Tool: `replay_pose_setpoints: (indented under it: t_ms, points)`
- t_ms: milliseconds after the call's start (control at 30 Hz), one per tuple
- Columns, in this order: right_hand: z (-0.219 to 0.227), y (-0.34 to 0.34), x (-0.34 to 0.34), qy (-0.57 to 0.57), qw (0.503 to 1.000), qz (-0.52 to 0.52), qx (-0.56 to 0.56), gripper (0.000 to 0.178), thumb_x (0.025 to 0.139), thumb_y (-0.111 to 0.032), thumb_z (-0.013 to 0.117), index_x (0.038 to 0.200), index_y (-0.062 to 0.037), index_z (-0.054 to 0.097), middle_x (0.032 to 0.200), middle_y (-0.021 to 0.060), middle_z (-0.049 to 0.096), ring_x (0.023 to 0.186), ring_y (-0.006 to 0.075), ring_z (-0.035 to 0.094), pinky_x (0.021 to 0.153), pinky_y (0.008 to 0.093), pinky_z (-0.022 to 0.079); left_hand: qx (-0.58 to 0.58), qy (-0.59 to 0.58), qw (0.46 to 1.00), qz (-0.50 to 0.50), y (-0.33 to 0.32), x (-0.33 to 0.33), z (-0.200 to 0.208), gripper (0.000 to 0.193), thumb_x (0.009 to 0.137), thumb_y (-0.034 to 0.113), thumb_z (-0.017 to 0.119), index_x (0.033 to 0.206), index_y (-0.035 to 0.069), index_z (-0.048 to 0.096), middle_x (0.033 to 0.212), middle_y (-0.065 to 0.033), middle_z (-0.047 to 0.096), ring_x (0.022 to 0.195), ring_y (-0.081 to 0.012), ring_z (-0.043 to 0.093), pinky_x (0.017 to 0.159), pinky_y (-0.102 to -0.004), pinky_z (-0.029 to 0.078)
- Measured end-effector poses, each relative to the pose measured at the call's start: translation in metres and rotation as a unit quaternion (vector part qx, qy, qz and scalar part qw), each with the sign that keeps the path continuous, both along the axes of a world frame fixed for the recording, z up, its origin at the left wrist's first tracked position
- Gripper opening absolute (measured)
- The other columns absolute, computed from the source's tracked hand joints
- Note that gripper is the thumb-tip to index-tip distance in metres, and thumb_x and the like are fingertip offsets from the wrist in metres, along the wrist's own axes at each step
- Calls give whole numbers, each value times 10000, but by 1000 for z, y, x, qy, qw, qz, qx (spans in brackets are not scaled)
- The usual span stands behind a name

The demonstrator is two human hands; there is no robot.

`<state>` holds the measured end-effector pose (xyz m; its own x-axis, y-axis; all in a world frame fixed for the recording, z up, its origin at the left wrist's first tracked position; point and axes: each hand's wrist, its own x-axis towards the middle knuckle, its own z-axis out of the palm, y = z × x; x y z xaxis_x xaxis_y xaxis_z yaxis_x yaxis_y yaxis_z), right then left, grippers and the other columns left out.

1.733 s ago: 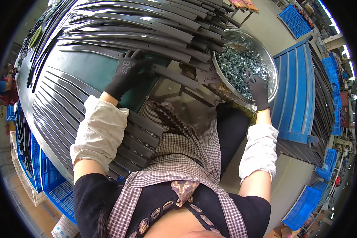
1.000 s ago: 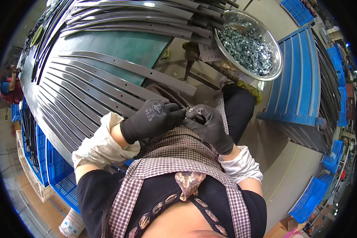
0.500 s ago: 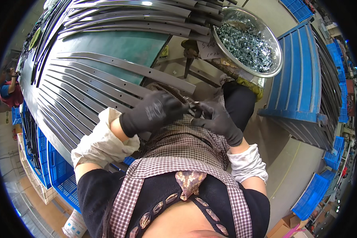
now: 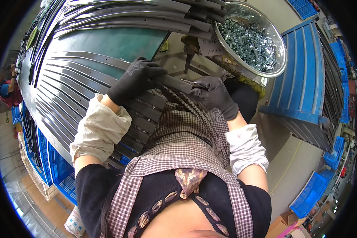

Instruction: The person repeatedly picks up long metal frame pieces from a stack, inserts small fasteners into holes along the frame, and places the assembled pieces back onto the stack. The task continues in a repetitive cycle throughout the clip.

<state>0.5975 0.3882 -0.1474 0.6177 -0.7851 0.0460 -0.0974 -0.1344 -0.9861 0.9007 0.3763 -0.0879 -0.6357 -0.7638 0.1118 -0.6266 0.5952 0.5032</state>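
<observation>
A row of long dark strips (image 4: 73, 85) with small holes lies fanned across the table. My left hand (image 4: 137, 77), in a black glove, is closed over the farthest strip of that row (image 4: 172, 83), a little back from its near end. Close to that end, my right hand (image 4: 216, 95), also gloved, pinches a small thin metal piece (image 4: 191, 82). Its narrow tip points left over the strip; most of the piece is hidden in the fingers, so its kind cannot be made out.
A round metal bowl (image 4: 282, 63) full of small shiny metal pieces stands at the far right on a stand. More dark strips (image 4: 127, 18) are stacked on the green tabletop (image 4: 107, 43). A blue ribbed bin (image 4: 293, 79) is to the right, blue crates (image 4: 63, 178) at lower left.
My hands were close together over my lap. The left has moved away and left onto the farthest strip; the right has risen slightly, and the thin metal piece now shows in it.
</observation>
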Motion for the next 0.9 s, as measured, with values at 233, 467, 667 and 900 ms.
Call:
replay_pose_setpoints:
  t_ms: [233,467,667,900]
  points:
    - [11,19,-14,204,934,-119,-268,133,955,-163,629,985,-41,672,874,122,698,789,266,691,696,342,532,-51,23,997,44,2,0,-4,414,675,159,819,1074,84,740,1048,-102,675,1033,-314,608,931,-433,459]
    - [16,47,-32,223,947,-104,-205,109,907,-141,616,971,-58,647,883,148,687,819,344,681,688,402,540,-25,12,999,45,1,0,-3,393,696,164,807,1077,88,743,1021,-86,658,1005,-304,585,920,-431,461]
    - [21,41,-28,229,948,-88,-201,93,894,-130,615,937,-48,630,888,155,681,818,350,677,687,408,535,-24,12,999,38,0,1,-6,387,719,182,792,1090,89,735,1024,-79,658,1010,-300,585,938,-443,444]
    - [16,41,-28,217,958,-73,-172,89,899,-129,615,922,-44,628,866,171,673,801,356,675,681,410,531,-22,5,999,38,1,2,-9,384,710,183,800,1080,110,730,1030,-75,653,1025,-298,582,926,-449,450]
